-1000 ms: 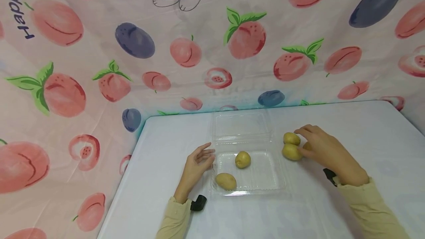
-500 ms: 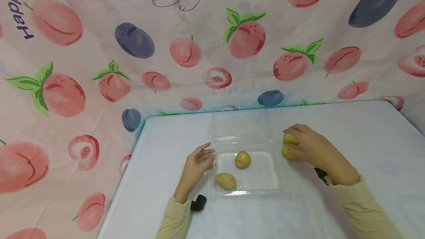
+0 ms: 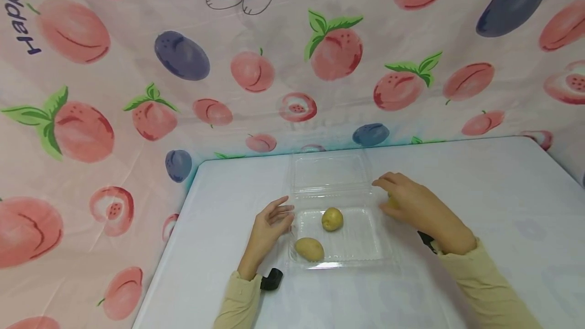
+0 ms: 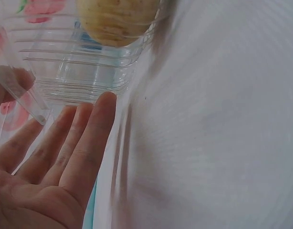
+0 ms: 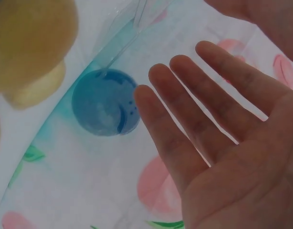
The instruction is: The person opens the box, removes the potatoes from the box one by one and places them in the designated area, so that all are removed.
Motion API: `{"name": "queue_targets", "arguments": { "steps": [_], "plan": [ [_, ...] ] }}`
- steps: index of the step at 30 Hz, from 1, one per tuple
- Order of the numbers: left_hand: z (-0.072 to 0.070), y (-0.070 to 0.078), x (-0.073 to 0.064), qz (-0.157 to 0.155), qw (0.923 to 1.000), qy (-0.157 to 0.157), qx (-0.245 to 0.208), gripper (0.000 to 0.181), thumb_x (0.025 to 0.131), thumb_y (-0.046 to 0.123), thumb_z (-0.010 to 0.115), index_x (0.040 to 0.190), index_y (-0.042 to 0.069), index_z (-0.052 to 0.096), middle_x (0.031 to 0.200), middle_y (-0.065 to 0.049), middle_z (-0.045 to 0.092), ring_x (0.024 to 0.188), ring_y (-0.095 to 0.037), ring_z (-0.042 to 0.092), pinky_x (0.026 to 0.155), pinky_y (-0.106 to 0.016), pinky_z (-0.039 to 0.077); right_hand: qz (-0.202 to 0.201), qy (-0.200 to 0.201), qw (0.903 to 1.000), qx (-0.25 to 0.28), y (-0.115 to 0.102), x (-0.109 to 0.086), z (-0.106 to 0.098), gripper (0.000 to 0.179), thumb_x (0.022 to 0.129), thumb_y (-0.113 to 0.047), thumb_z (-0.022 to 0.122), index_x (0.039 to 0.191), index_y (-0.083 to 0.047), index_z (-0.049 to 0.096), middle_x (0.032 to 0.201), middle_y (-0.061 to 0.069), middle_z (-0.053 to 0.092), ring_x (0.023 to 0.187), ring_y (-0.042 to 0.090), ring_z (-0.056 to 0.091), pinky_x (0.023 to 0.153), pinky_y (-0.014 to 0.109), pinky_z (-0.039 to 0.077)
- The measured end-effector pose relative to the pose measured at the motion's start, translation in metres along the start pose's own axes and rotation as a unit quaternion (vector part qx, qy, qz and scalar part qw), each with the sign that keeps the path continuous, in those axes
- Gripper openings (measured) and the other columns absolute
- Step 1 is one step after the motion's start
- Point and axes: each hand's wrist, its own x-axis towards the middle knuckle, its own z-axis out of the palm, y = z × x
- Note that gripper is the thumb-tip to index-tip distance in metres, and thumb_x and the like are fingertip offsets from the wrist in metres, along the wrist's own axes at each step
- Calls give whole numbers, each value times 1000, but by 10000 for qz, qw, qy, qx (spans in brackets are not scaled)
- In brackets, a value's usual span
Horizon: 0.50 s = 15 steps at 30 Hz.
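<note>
My left hand (image 3: pixel 269 227) is at the left edge of a clear plastic clamshell container (image 3: pixel 361 257). In the left wrist view its fingers (image 4: pixel 82 155) are nearly straight with their tips right at the ridged wall, and the thumb shows through the clear rim. A round potato (image 3: pixel 332 219) and an oval potato (image 3: pixel 309 250) lie in the container's base. My right hand (image 3: pixel 413 204) hovers right of the container, over another potato (image 3: pixel 391 201), mostly hidden beneath it. In the right wrist view the fingers are straight and spread, apart from the potatoes (image 5: pixel 32 43) at the left.
The container's lid (image 3: pixel 331 171) lies folded back toward the rear of the white table (image 3: pixel 498 207). Behind and to the left hangs a fruit-print cloth (image 3: pixel 274 29). Black wrist cameras (image 3: pixel 271 279) are strapped at both wrists.
My right hand has moved left over the potatoes beside the container, covering most of them. My left hand and the two potatoes in the container have stayed in place.
</note>
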Motion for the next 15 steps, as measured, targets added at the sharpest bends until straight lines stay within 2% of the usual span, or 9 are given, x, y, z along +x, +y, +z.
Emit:
{"name": "queue_targets", "arguments": {
  "steps": [6,11,15],
  "plan": [
    [0,1,0,-49,10000,-20,-69,52,94,15,70,142,5,52,127,-21,64,116,-32,63,82,-26,59,-94,-172,9998,-48,-9,5,5,45,81,-11,81,121,-1,64,120,15,63,112,32,60,88,47,57],
    [0,0,0,-118,9999,-7,-98,52,94,15,70,141,6,52,128,-20,64,116,-33,63,81,-27,60,-430,-67,9989,-179,-13,11,10,45,79,-13,83,118,2,65,117,17,64,108,33,62,88,47,57],
    [0,-1,0,-123,9999,8,-82,52,93,14,71,141,6,53,128,-20,64,116,-33,63,81,-26,60,-521,-51,9981,-316,-17,15,11,46,79,-16,83,118,0,66,117,16,64,108,32,63,84,47,58]
  ]
}}
